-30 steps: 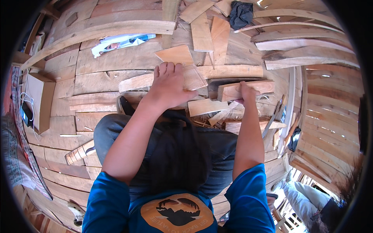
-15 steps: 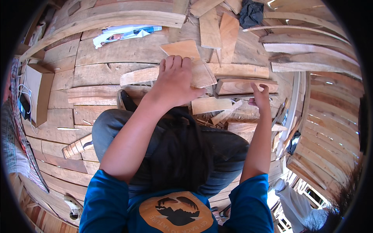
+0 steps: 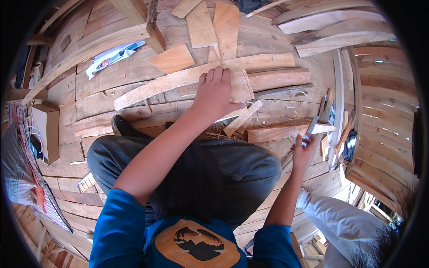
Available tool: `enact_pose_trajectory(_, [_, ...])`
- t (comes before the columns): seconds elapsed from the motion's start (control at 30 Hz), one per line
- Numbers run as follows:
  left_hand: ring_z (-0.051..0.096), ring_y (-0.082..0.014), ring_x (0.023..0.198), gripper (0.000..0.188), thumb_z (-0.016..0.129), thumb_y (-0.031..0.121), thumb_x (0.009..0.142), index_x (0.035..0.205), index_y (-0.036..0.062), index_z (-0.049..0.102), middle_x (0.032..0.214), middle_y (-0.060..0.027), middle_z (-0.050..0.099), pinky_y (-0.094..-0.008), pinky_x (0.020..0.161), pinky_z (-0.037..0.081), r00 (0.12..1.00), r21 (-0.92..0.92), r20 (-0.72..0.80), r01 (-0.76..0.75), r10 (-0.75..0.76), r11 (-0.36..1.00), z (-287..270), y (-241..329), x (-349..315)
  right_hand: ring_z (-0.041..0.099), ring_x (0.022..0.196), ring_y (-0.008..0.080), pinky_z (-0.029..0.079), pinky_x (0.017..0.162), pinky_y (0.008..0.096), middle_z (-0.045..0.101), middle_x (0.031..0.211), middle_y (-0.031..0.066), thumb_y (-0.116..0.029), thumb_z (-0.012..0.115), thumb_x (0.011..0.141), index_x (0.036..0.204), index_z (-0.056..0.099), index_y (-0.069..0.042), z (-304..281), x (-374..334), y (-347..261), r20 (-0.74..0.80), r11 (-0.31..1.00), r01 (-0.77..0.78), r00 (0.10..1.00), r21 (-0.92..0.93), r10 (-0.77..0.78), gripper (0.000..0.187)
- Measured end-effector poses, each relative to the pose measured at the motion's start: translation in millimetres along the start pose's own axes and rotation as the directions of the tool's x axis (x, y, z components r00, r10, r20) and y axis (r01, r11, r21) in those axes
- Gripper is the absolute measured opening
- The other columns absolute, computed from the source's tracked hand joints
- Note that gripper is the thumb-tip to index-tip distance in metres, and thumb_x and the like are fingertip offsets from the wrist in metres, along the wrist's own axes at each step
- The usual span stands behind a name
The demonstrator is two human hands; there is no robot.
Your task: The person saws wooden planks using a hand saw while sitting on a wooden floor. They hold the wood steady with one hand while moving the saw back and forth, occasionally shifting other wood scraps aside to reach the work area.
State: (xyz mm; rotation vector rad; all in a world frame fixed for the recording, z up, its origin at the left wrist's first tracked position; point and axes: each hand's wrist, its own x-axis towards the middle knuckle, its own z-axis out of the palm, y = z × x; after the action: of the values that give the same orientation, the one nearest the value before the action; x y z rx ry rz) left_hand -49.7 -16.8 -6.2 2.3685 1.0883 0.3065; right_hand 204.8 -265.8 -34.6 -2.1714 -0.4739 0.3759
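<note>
My left hand (image 3: pixel 215 93) lies over a short flat piece of board (image 3: pixel 241 85), fingers over its far edge and thumb stretched toward the near side. That piece rests across a long curved plank (image 3: pixel 154 87) and beside a thick reddish wood block (image 3: pixel 279 79). Low on the right, my right hand (image 3: pixel 302 151) has its fingers curled round a long, thin grey strip (image 3: pixel 312 127). It looks like a blade or flat bar; its exact kind is unclear. Just left of that hand lies a wood block (image 3: pixel 272 133), with a narrow offcut (image 3: pixel 243 118) farther left.
Loose boards (image 3: pixel 225 29) lie on the plank floor ahead, and curved timbers (image 3: pixel 344 38) at the far right. A wooden frame post (image 3: pixel 154 38) stands at the far left. Another person's pale trouser leg (image 3: pixel 342 214) is close at my lower right. A cardboard box (image 3: pixel 46 134) sits left.
My right hand has left the reddish block, come nearer to me and taken hold of the grey strip. My left hand still grips the short board, now over the long plank. The view has shifted.
</note>
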Motion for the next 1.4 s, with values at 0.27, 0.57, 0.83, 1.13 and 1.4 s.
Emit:
enact_pose_trajectory(0.27, [0.042, -0.0341, 0.127, 0.100, 0.078, 0.056, 0.065, 0.134, -0.0056, 0.037, 0.130, -0.0201, 0.045, -0.0509, 0.111, 0.027, 0.995, 0.219, 0.079, 0.034, -0.052, 0.975, 73.2, 0.5, 32.1, 0.060, 0.088, 0.0296, 0.050, 0.070, 0.0398, 0.052, 0.103, 0.0169, -0.030, 0.074, 0.080, 0.121, 0.048, 0.000, -37.5, -88.5, 96.2, -0.188, 0.852, -0.263, 0.962, -0.452, 0.197, 0.056])
enact_pose_trajectory(0.57, [0.036, -0.0344, 0.130, 0.100, 0.077, 0.053, 0.068, 0.135, -0.0051, 0.032, 0.135, -0.0205, 0.040, -0.0547, 0.112, 0.023, 0.975, 0.266, 0.159, 0.106, -0.152, 0.958, 80.2, 11.5, 47.8, 0.061, 0.092, 0.0375, 0.048, 0.081, 0.0445, 0.061, 0.098, 0.0240, -0.027, 0.071, 0.080, 0.117, 0.049, 0.008, -37.2, -134.1, 142.1, -0.080, 0.800, -0.353, 0.929, -0.486, 0.361, 0.055])
enact_pose_trajectory(0.83, [0.034, -0.0336, 0.131, 0.101, 0.078, 0.053, 0.066, 0.136, -0.0045, 0.031, 0.132, -0.0196, 0.041, -0.0549, 0.112, 0.020, 0.986, 0.319, 0.105, 0.092, -0.131, 0.943, 81.6, 11.9, 42.7, 0.042, 0.064, 0.0189, 0.037, 0.057, 0.0345, 0.047, 0.073, 0.0067, -0.025, 0.057, 0.094, 0.100, 0.050, 0.003, -31.9, -132.6, 135.4, -0.191, 0.981, -0.087, 0.980, -0.175, 0.052, 0.029])
enact_pose_trajectory(1.13, [0.038, -0.0313, 0.127, 0.096, 0.080, 0.047, 0.064, 0.134, -0.0028, 0.037, 0.132, -0.0175, 0.043, -0.0509, 0.108, 0.026, 0.966, 0.220, 0.139, 0.186, -0.220, 0.958, 70.7, 18.2, 47.8, 0.037, 0.053, 0.0034, 0.028, 0.047, 0.0211, 0.041, 0.064, -0.0046, -0.026, 0.047, 0.101, 0.110, 0.054, -0.003, -15.0, -70.3, -5.5, 0.415, 0.975, -0.151, 0.907, 0.165, 0.071, 0.025])
enact_pose_trajectory(1.4, [0.040, -0.0297, 0.126, 0.091, 0.079, 0.045, 0.066, 0.133, -0.0020, 0.039, 0.131, -0.0165, 0.046, -0.0479, 0.104, 0.030, 0.968, 0.220, 0.144, 0.170, -0.204, 0.960, 76.4, 5.3, 56.8, 0.038, 0.048, 0.0044, 0.029, 0.043, 0.0239, 0.046, 0.057, -0.0042, -0.016, 0.065, 0.092, 0.096, 0.054, -0.003, 8.4, -37.4, -8.8, 0.534, 1.000, 0.012, 0.845, 0.024, -0.023, 0.018])
